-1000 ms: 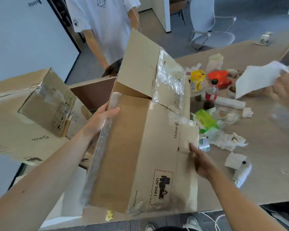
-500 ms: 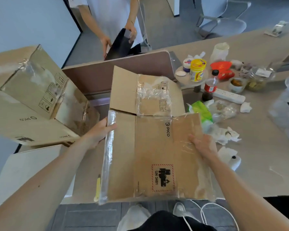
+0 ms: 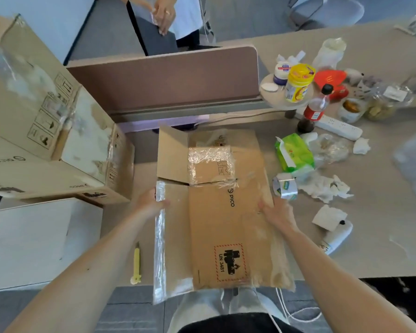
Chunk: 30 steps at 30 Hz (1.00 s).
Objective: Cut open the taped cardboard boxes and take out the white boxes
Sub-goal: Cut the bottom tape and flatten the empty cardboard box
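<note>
Mostly cluttered desk (image 3: 382, 251) beneath cardboard box (image 3: 216, 227).

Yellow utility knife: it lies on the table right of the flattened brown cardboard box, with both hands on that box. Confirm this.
Wrong side. In the head view the yellow utility knife lies on the table left of the flattened brown cardboard box; the left hand and the right hand are both on that box.
</note>
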Each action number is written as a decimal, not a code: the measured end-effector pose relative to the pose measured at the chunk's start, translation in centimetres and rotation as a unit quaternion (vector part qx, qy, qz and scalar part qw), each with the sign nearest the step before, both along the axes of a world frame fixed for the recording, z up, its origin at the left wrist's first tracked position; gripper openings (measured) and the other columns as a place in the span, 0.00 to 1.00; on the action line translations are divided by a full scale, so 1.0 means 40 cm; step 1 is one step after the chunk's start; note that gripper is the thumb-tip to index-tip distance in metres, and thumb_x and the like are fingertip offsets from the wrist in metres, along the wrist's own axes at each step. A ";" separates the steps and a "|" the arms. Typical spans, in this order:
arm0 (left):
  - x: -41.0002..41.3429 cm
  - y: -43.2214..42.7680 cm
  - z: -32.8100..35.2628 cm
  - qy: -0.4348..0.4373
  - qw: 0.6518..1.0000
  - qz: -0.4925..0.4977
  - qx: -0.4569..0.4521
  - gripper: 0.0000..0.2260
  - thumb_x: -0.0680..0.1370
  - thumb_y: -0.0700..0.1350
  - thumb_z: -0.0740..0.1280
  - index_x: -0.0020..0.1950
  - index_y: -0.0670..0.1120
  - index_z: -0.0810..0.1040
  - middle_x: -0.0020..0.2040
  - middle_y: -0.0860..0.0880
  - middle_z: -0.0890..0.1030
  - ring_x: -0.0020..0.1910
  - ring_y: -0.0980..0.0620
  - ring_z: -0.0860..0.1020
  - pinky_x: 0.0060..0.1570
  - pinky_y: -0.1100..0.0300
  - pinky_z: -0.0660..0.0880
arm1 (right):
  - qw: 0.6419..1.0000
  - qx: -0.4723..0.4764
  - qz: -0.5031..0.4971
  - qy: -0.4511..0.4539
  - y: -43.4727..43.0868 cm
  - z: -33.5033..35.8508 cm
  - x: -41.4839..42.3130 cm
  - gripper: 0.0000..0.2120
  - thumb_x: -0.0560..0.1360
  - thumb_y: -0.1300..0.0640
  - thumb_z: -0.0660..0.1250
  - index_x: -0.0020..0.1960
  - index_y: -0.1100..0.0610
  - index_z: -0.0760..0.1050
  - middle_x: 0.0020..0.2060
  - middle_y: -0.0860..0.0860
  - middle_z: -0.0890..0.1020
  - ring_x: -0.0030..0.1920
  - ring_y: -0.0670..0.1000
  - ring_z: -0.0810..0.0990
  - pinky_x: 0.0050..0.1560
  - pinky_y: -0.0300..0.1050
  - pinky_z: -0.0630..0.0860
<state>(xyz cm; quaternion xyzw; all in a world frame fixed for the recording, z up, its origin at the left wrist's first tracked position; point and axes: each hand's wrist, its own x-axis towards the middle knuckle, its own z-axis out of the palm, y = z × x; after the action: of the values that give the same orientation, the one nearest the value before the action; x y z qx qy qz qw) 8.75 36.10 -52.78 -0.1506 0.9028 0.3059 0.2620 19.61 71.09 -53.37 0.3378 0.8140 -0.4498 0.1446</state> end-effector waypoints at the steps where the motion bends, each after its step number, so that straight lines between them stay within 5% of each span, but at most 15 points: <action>1: -0.004 -0.007 -0.010 -0.002 1.000 0.000 -0.004 0.16 0.74 0.49 0.75 0.58 0.45 0.74 0.56 0.43 0.80 0.46 0.48 0.78 0.43 0.55 0.77 | 1.000 -0.003 0.004 -0.009 -0.008 -0.009 -0.004 0.18 0.78 0.48 0.66 0.61 0.59 0.75 0.52 0.57 0.81 0.51 0.57 0.78 0.46 0.47 0.73; 4: -0.016 -0.025 -0.036 -0.010 0.999 -0.014 -0.034 0.14 0.75 0.48 0.73 0.55 0.43 0.76 0.51 0.44 0.80 0.43 0.48 0.77 0.33 0.60 0.70 | 0.999 0.007 0.000 -0.036 -0.030 -0.037 -0.014 0.13 0.77 0.48 0.68 0.52 0.59 0.78 0.46 0.55 0.82 0.47 0.56 0.80 0.43 0.47 0.75; 11: -0.044 -0.075 -0.107 -0.024 0.998 -0.019 -0.062 0.06 0.76 0.49 0.70 0.49 0.49 0.78 0.44 0.51 0.81 0.42 0.52 0.79 0.39 0.58 0.73 | 0.993 0.099 -0.008 -0.059 -0.025 -0.060 -0.005 0.08 0.69 0.50 0.73 0.44 0.52 0.79 0.38 0.49 0.81 0.45 0.56 0.80 0.46 0.49 0.76; 16: -0.094 -0.077 -0.127 0.015 0.993 -0.029 -0.110 0.23 0.73 0.54 0.73 0.63 0.46 0.72 0.58 0.47 0.76 0.56 0.44 0.78 0.53 0.51 0.76 | 0.980 0.188 0.029 -0.056 -0.040 -0.073 -0.028 0.21 0.73 0.53 0.70 0.65 0.53 0.73 0.60 0.57 0.73 0.60 0.61 0.73 0.54 0.53 0.72; 23: -0.229 0.020 -0.128 0.128 0.981 -0.120 -0.079 0.22 0.77 0.57 0.66 0.69 0.50 0.73 0.67 0.47 0.71 0.66 0.45 0.72 0.67 0.48 0.67 | 0.969 0.212 0.109 0.067 -0.098 -0.061 -0.257 0.19 0.77 0.55 0.66 0.67 0.52 0.73 0.63 0.53 0.73 0.62 0.56 0.71 0.55 0.51 0.71; 27: -0.349 0.110 -0.146 0.078 0.967 -0.211 -0.120 0.28 0.80 0.65 0.55 0.79 0.58 0.59 0.81 0.47 0.54 0.79 0.42 0.53 0.75 0.38 0.51 | 0.950 0.245 0.190 0.047 -0.097 -0.096 -0.442 0.24 0.79 0.47 0.61 0.73 0.51 0.65 0.72 0.54 0.66 0.70 0.57 0.65 0.64 0.56 0.68; 30: -0.423 0.157 -0.182 0.025 0.951 -0.257 -0.169 0.32 0.78 0.72 0.47 0.80 0.63 0.50 0.82 0.51 0.46 0.79 0.35 0.53 0.73 0.29 0.45 | 0.930 0.276 0.241 0.006 -0.087 -0.147 -0.553 0.27 0.80 0.40 0.55 0.76 0.50 0.60 0.76 0.57 0.59 0.76 0.61 0.57 0.73 0.62 0.58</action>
<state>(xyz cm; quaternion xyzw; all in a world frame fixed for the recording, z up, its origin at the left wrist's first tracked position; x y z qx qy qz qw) -8.15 42.39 -60.06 0.0524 0.9558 0.0748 0.2794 -2.53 67.61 -59.26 0.1550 0.9640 -0.1608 0.1445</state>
